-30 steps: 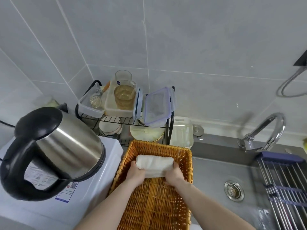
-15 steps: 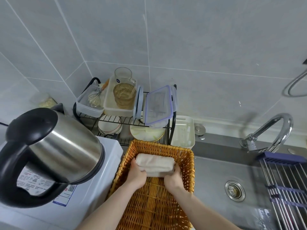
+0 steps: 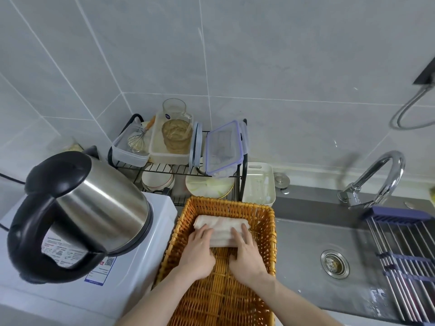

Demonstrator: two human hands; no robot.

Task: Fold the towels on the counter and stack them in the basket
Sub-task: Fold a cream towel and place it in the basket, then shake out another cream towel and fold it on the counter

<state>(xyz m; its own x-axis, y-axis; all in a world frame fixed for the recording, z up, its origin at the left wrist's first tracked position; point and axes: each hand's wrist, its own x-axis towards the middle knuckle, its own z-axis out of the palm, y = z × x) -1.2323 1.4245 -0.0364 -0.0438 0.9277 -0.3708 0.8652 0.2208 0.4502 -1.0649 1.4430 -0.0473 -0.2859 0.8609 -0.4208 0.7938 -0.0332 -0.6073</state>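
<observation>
Folded white towel [image 3: 221, 228] lies at far end of wicker basket [image 3: 267, 234], on its floor. Left hand [image 3: 199, 251] and right hand [image 3: 246, 251] rest flat on towel, fingers straight, pressing, not gripping. Steel kettle [image 3: 94, 208] stands left of basket.

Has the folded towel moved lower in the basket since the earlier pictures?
Yes. The towel went down from the basket's rim level to its floor, near the far wall.
</observation>
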